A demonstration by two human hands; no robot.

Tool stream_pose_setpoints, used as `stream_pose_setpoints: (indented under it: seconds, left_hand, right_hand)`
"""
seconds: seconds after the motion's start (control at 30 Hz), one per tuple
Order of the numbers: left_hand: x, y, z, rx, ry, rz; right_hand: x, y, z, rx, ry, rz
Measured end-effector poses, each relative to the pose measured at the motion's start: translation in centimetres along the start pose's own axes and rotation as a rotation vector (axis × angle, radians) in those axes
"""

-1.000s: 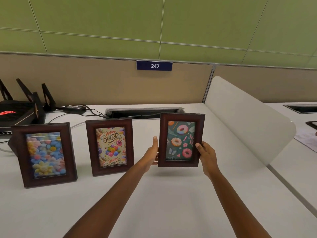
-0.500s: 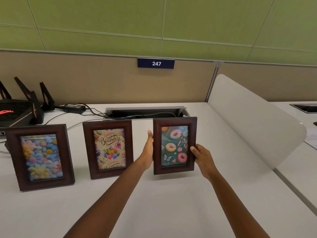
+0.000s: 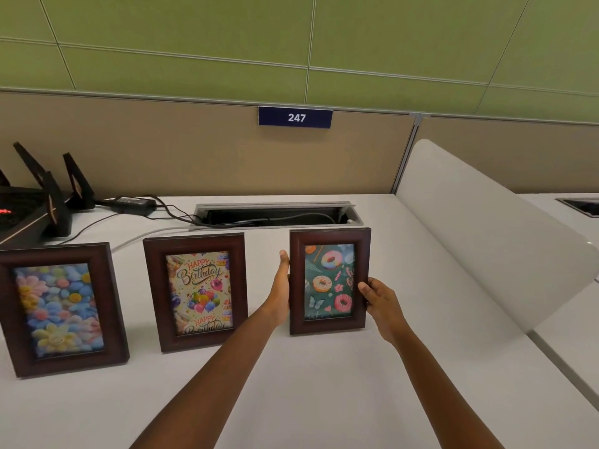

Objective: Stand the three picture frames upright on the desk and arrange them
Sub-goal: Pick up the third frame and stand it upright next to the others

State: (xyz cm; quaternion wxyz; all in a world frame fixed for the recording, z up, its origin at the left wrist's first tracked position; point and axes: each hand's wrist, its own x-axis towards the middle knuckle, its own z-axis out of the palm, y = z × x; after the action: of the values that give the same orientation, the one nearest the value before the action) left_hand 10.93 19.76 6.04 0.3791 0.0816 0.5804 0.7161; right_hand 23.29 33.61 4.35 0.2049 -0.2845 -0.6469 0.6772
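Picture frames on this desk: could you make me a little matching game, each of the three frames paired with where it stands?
Things:
1. flower frame
2. birthday frame
3. doughnut frame

Places:
A. between the two hands, left hand and right hand, on its sides
B. far left of the row, nearest the black router
C. middle of the row, standing alone

Pairs: 1-B, 2-C, 3-A
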Motion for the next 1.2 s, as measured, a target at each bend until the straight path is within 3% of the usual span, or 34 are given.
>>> stream_pose_setpoints:
  seconds: [0.3,0.57,0.9,1.2]
  left_hand:
    - [-0.2,-0.1,0.1,0.045,0.026,-0.031]
    - [-2.2,-1.1,0.1,0.360,0.186,0.029]
    - [-6.5,-2.4,0.9,0.497,0.291,0.422]
    - [-10.1,-2.5,-0.3,0.737,0.307,0.735]
  right_hand:
    - [0.1,0.0,-0.1,-0.064,-0.009,-0.019]
    - [-1.0,-0.4,-0.3,-0.347,0.067,-0.087]
    - [-4.2,-1.0,0.6,-0.445,0.342,-0.415]
    - [-7.6,-2.5,5.8,-0.368,0.269,-0.590]
